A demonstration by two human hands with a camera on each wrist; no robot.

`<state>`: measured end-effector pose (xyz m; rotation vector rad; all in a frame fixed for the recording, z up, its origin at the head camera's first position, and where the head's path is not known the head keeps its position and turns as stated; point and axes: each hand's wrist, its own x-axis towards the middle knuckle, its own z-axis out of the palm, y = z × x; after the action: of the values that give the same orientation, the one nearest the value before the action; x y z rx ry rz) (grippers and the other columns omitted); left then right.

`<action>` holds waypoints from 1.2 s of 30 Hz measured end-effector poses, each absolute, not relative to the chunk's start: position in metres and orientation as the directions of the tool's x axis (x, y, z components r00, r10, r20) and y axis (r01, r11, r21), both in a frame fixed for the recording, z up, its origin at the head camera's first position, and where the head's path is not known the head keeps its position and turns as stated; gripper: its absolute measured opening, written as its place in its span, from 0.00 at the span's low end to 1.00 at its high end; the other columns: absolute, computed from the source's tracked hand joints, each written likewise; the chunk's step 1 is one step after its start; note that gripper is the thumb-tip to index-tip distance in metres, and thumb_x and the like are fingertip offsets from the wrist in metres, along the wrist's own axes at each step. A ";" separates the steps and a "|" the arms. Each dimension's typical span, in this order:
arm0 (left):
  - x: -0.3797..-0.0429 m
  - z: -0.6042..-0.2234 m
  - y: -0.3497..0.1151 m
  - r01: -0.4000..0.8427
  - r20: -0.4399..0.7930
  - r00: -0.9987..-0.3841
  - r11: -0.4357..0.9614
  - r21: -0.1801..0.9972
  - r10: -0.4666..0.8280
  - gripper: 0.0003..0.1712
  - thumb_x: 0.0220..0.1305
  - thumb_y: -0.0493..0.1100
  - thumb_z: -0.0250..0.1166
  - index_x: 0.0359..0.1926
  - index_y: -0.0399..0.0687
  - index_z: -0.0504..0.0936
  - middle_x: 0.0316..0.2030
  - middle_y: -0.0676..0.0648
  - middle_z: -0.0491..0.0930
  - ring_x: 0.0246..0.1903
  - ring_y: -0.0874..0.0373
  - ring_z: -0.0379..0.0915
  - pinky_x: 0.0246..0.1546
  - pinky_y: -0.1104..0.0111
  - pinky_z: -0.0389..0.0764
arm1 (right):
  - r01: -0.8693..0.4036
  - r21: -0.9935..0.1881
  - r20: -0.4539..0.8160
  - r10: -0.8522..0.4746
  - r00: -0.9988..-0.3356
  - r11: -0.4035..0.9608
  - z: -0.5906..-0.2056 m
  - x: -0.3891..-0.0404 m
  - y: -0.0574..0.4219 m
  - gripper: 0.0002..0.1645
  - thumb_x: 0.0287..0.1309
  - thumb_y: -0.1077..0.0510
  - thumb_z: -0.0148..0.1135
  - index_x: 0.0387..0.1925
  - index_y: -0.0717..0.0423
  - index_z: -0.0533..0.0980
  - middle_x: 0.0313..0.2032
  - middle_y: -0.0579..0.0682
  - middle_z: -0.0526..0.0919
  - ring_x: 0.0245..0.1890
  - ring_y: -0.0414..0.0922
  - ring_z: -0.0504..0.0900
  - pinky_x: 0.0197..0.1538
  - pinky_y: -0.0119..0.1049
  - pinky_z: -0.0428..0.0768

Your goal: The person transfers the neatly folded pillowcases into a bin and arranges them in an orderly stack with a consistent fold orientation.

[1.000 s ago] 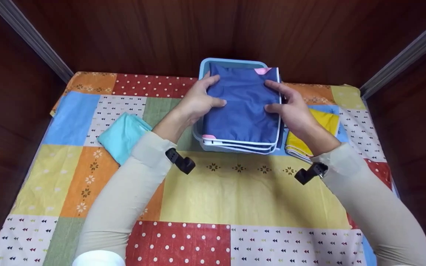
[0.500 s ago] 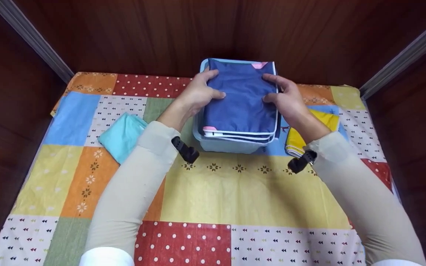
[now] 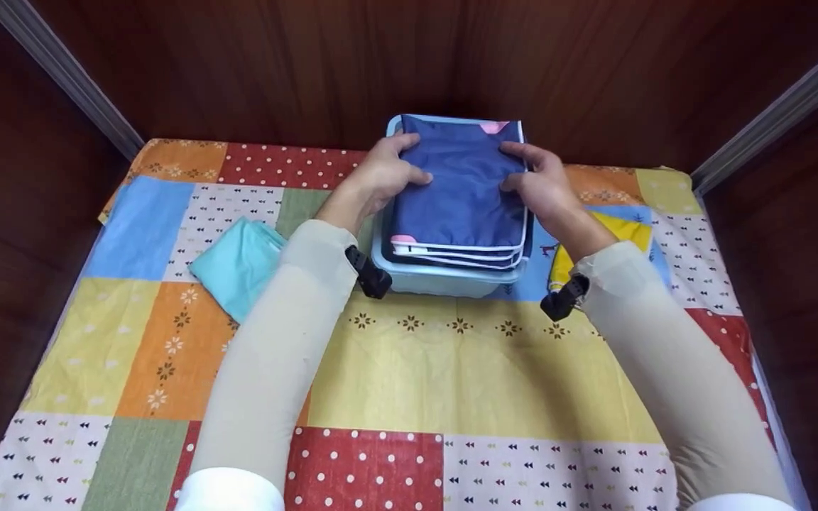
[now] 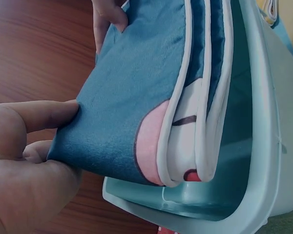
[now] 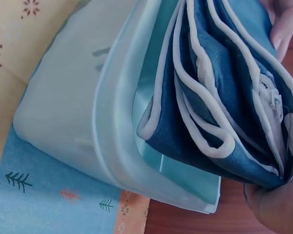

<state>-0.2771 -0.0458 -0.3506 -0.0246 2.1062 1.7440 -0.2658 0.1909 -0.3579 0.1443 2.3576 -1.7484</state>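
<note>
A folded navy cloth (image 3: 462,195) with white piping and pink corner patches lies level over a pale blue plastic basket (image 3: 444,285). My left hand (image 3: 384,167) grips its left edge, thumb and fingers on either side of the layers. At the opposite edge, my right hand (image 3: 545,181) pinches the fold in the same way. In the right wrist view several stacked layers and a zipper (image 5: 272,100) show along the cloth's side. The left wrist view shows the cloth's lower corner just inside the basket rim (image 4: 263,122).
A folded turquoise cloth (image 3: 238,262) lies left of the basket, beside my left forearm. On the right, a folded yellow cloth (image 3: 622,231) is partly behind my right wrist. A patchwork tablecloth (image 3: 494,383) covers the table, and a dark wood panel (image 3: 309,71) stands behind it.
Both hands have moved the navy cloth away from me and slightly left, so more of the basket's front wall shows. The turquoise and yellow cloths have stayed put.
</note>
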 end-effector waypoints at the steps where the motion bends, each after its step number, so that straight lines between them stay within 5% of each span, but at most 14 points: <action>1: -0.278 -0.352 -0.046 -0.266 -0.315 -0.919 0.218 0.939 0.237 0.43 0.68 0.29 0.61 0.80 0.47 0.57 0.79 0.47 0.50 0.71 0.56 0.57 0.71 0.65 0.63 | 0.203 -0.933 -0.226 -0.043 -0.973 0.297 -0.359 -0.267 0.191 0.37 0.64 0.73 0.49 0.74 0.52 0.67 0.78 0.53 0.55 0.69 0.46 0.59 0.74 0.38 0.61; 6: -0.281 -0.355 -0.043 -0.267 -0.311 -0.923 0.208 0.941 0.226 0.43 0.67 0.27 0.62 0.79 0.46 0.57 0.79 0.46 0.50 0.70 0.55 0.59 0.71 0.65 0.63 | 0.208 -0.929 -0.230 -0.036 -0.973 0.305 -0.363 -0.271 0.188 0.38 0.63 0.73 0.50 0.74 0.53 0.67 0.77 0.54 0.57 0.69 0.46 0.60 0.74 0.38 0.61; 13: -0.287 -0.363 -0.040 -0.251 -0.296 -0.933 0.220 0.943 0.203 0.44 0.65 0.24 0.61 0.79 0.42 0.58 0.82 0.48 0.41 0.76 0.55 0.49 0.72 0.67 0.60 | 0.191 -0.915 -0.216 -0.031 -0.976 0.357 -0.375 -0.278 0.185 0.39 0.59 0.75 0.50 0.73 0.56 0.68 0.75 0.56 0.61 0.66 0.46 0.63 0.70 0.37 0.66; 31: -0.291 -0.374 -0.035 -0.246 -0.309 -0.939 0.332 0.911 0.150 0.43 0.66 0.25 0.60 0.79 0.44 0.57 0.81 0.47 0.42 0.78 0.53 0.43 0.74 0.61 0.59 | 0.193 -0.895 -0.227 -0.038 -0.973 0.402 -0.385 -0.283 0.181 0.39 0.61 0.75 0.47 0.74 0.56 0.66 0.74 0.56 0.61 0.66 0.50 0.62 0.71 0.41 0.66; 36: -0.293 -0.374 -0.033 -0.104 -0.206 -0.967 0.501 0.859 0.153 0.43 0.65 0.28 0.61 0.79 0.41 0.57 0.81 0.42 0.39 0.79 0.51 0.39 0.75 0.66 0.55 | 0.183 -0.893 -0.204 -0.008 -0.979 0.410 -0.383 -0.280 0.177 0.37 0.63 0.70 0.52 0.74 0.55 0.65 0.74 0.56 0.62 0.67 0.51 0.62 0.69 0.41 0.67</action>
<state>-0.2927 -0.0331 -0.3736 0.0414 2.4915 1.4515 -0.2801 0.1772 -0.3834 0.1559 2.4853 -1.6082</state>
